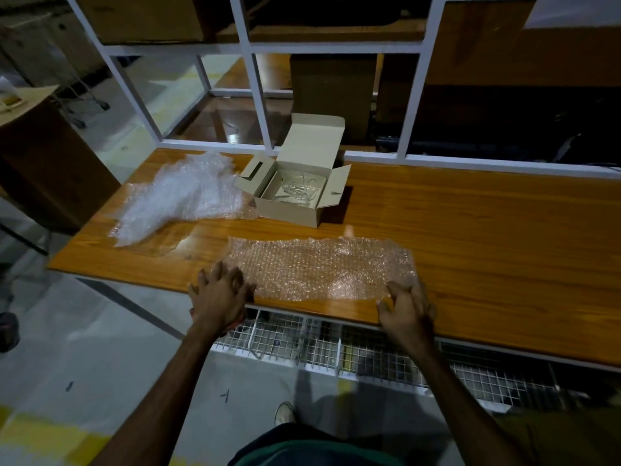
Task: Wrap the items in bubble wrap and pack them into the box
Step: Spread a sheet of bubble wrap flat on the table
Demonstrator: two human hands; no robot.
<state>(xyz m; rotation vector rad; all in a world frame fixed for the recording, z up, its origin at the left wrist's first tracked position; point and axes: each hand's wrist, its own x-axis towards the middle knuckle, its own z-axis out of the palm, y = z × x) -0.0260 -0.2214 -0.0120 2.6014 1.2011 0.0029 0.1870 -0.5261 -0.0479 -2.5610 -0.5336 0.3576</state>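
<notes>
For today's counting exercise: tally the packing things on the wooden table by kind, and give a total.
Flat bubble wrap sheet: 1
Crumpled bubble wrap pile: 1
Open cardboard box: 1
Total: 3

Glossy, smooth wood-grain counter. Clear plastic bubble wrap sheet, bumpy and shiny. Crumpled bubble wrap pile at the left edge. Matt cardboard box. White wire-mesh shelf.

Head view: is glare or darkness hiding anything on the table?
Head view: dim overall, far right of the table in shadow; glare patches beside the flat bubble wrap sheet; clear items inside the box hard to make out; wide-angle bends edges.
</notes>
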